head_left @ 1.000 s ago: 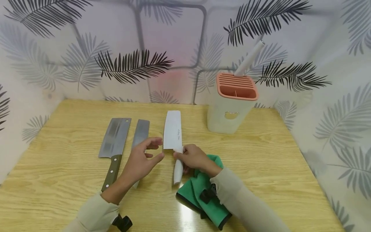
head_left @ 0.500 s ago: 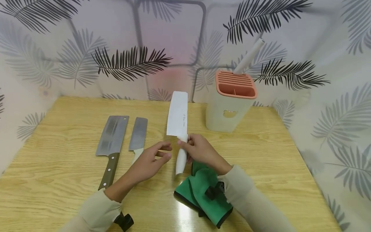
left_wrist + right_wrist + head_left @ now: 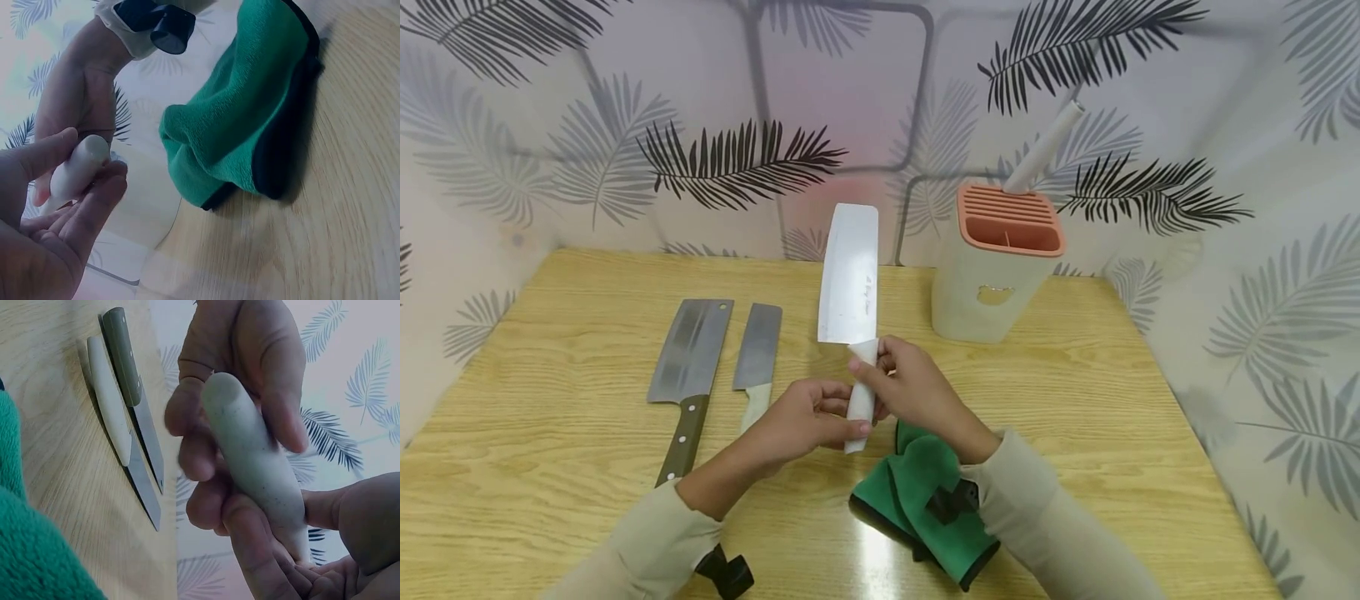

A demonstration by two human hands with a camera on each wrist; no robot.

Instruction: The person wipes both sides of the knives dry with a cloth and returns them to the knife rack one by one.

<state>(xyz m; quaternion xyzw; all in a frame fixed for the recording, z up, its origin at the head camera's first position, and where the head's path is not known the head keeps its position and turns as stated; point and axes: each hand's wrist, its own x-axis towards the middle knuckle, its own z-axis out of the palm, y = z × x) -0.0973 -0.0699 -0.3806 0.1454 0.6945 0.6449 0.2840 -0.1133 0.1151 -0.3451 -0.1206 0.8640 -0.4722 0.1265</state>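
Observation:
My right hand (image 3: pixel 912 382) grips the upper part of the white handle of a cleaver (image 3: pixel 848 275), whose broad blade points up and away, raised above the table. Around the lower end of that handle my left hand (image 3: pixel 808 421) closes thumb and fingers. In the left wrist view the rounded handle butt (image 3: pixel 94 150) shows between the left thumb and fingers. The right wrist view has the white handle (image 3: pixel 259 469) held by both hands. Left of them lie a smaller white-handled cleaver (image 3: pixel 762 342) and a cleaver with a riveted olive-brown handle (image 3: pixel 691 354).
A cream knife block (image 3: pixel 973 304) with an orange slotted top stands at the back right, a white stick-like handle (image 3: pixel 1043 150) rising from it. A crumpled green cloth (image 3: pixel 917 492) lies under my right forearm. Leaf-patterned curtain (image 3: pixel 850 108) hangs behind the wooden table (image 3: pixel 1075 450).
The cleaver has risen, its blade tilting further upward. My left hand, earlier apart from it with fingers spread, has moved right and taken hold of the handle's lower end.

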